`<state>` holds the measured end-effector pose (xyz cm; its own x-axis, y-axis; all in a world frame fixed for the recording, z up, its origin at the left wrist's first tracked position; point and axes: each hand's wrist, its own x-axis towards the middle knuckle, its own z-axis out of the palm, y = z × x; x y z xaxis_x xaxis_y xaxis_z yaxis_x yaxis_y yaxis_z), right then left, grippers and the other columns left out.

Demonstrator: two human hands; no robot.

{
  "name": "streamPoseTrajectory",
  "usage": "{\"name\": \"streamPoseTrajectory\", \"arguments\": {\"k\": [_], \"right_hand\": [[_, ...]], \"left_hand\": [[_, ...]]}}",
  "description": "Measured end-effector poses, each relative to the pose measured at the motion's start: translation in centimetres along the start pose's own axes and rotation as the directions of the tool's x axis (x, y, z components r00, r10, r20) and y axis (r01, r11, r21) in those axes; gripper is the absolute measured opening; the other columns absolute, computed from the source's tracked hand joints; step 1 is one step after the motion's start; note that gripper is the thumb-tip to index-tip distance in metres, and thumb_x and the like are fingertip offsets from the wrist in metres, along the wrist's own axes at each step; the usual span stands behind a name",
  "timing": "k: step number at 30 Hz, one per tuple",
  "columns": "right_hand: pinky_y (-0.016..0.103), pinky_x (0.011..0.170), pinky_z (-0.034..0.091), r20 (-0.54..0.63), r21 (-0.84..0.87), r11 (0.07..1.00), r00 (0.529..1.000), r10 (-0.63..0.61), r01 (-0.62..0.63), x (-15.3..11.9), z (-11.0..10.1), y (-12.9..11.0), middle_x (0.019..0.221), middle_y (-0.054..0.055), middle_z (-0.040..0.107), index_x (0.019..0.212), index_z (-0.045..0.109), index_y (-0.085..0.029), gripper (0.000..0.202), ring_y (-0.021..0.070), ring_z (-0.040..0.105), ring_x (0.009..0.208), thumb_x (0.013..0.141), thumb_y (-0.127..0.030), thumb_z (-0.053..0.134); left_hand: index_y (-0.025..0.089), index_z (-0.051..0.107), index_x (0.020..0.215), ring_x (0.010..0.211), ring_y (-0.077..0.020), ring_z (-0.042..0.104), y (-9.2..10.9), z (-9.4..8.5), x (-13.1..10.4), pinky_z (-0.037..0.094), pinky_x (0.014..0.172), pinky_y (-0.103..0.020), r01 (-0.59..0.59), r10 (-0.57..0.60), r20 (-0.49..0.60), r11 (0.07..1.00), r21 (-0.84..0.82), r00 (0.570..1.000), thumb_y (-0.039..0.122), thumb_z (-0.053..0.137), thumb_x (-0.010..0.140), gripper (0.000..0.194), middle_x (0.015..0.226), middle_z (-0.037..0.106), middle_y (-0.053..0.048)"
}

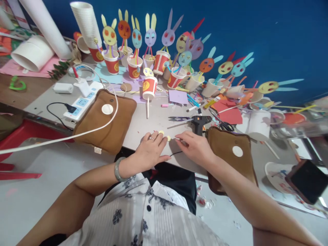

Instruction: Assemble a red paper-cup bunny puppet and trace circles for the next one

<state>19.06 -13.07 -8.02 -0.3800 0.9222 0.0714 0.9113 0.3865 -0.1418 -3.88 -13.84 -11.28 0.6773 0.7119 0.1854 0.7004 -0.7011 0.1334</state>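
1. Head view: holds a small white piece [177,138], apparently pinched between thumb and forefinger of the right hand [196,147], fingertips together over the grey tabletop [135,127].
2. Rests the left hand [151,150] at the table's near edge, fingers bent and slightly apart, with one pale yellow disc [161,132] right at the fingertips; cannot tell whether gripped or merely touched.
3. Shows a second yellow disc [168,138] on the tabletop, between left fingertips and white piece.
4. Shows many rabbit-eared figures [150,38] already with faces and ears, ranged along the blue wall [256,30]; judges these finished or nearly so.
5. Shows neither disc joined to a figure; judges the handwork incomplete, but cannot tell the amount left.
6. Among containers, shows a red-and-white paper cup [112,65] with a yellow-faced figure [110,35] rising from it, and a plain white cup [194,83] with an orange-faced figure [206,65] leaning out.
7. Nearest the hands, shows a smaller red cup [149,89] with a little yellow figure [148,71] at the rim and a white stick [148,108] below; cannot tell whether attached.
8. Farther left, shows a tilted stack of nested white cups [84,24].
9. Just beyond the right hand, shows a black glue gun [201,121].
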Motion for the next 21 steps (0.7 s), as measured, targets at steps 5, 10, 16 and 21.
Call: {"name": "streamPoseTrajectory", "arguments": {"k": [5, 10, 16, 21], "right_hand": [[0.032, 0.064, 0.043, -0.181, -0.160, 0.943, 0.948, 0.263, -0.292, -0.1, -1.9, 2.8, 0.095, 0.008, 0.077, 0.096, 0.072, -0.020, 0.019, 0.0222, 0.069, 0.076, 0.095, -0.034, 0.059], [0.034, 0.065, 0.042, -0.081, -0.218, 0.863, 0.890, 0.449, -0.455, -0.2, -2.1, 4.8, 0.100, 0.010, 0.076, 0.099, 0.067, -0.020, 0.021, 0.0282, 0.072, 0.088, 0.092, -0.040, 0.063], [0.036, 0.064, 0.043, -0.011, -0.244, 0.813, 0.840, 0.542, -0.528, 0.1, -1.4, 4.8, 0.103, 0.015, 0.076, 0.116, 0.059, -0.019, 0.043, 0.0333, 0.072, 0.090, 0.092, -0.054, 0.061], [0.038, 0.065, 0.045, -0.025, -0.203, 0.792, 0.811, 0.584, -0.576, 0.7, -1.0, 5.0, 0.096, 0.016, 0.076, 0.123, 0.053, -0.017, 0.053, 0.0362, 0.073, 0.087, 0.091, -0.058, 0.060]], "left_hand": [[0.016, 0.056, 0.144, 0.130, -0.0346, 0.052, 0.2, 0.5, 0.0, 0.037, 0.104, -0.046, -0.003, 0.004, -0.031, 1.000, 0.031, 1.000, 0.065, 0.055, 0.097, 0.067, 0.143, 0.059, -0.017], [0.016, 0.057, 0.142, 0.126, -0.0337, 0.053, 0.4, 0.7, 0.3, 0.039, 0.100, -0.046, 0.011, -0.010, -0.027, 0.999, 0.030, 1.000, 0.068, 0.055, 0.096, 0.069, 0.141, 0.059, -0.017], [0.015, 0.056, 0.144, 0.127, -0.0330, 0.051, 0.7, 0.5, 0.7, 0.039, 0.101, -0.047, 0.049, -0.049, -0.027, 0.999, -0.001, 0.998, 0.069, 0.052, 0.097, 0.071, 0.140, 0.059, -0.016], [0.017, 0.053, 0.147, 0.129, -0.0330, 0.050, 0.6, 0.4, 0.7, 0.039, 0.100, -0.047, 0.047, -0.048, -0.012, 0.999, -0.015, 0.999, 0.069, 0.048, 0.099, 0.071, 0.144, 0.057, -0.015]]}}
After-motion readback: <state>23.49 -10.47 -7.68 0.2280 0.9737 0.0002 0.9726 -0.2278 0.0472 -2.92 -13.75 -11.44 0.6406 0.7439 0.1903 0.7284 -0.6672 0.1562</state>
